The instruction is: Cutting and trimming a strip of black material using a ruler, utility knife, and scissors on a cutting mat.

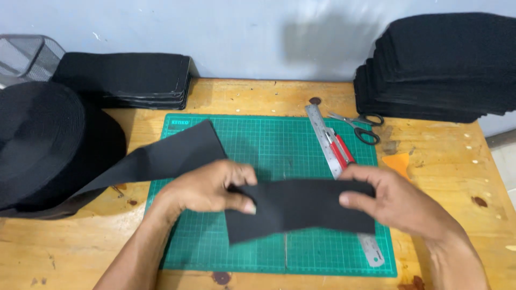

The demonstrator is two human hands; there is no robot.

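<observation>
A cut piece of black fabric strip (pixel 298 207) is held just above the green cutting mat (pixel 279 145). My left hand (pixel 212 185) pinches its left end with thumb on top. My right hand (pixel 392 201) grips its right end. A wide black band (pixel 172 156) runs from a big black roll (pixel 48 139) at the left onto the mat, ending behind my left hand. A metal ruler (pixel 327 140) lies slanted on the mat, partly hidden under the piece, with a red utility knife (pixel 341 150) beside it.
Scissors (pixel 363 126) lie past the mat's right edge. An orange triangular chalk (pixel 399 162) sits on the wooden table (pixel 80 241). Stacks of black cut pieces stand at back left (pixel 129 78) and back right (pixel 441 64). A mesh basket (pixel 27 56) is at far left.
</observation>
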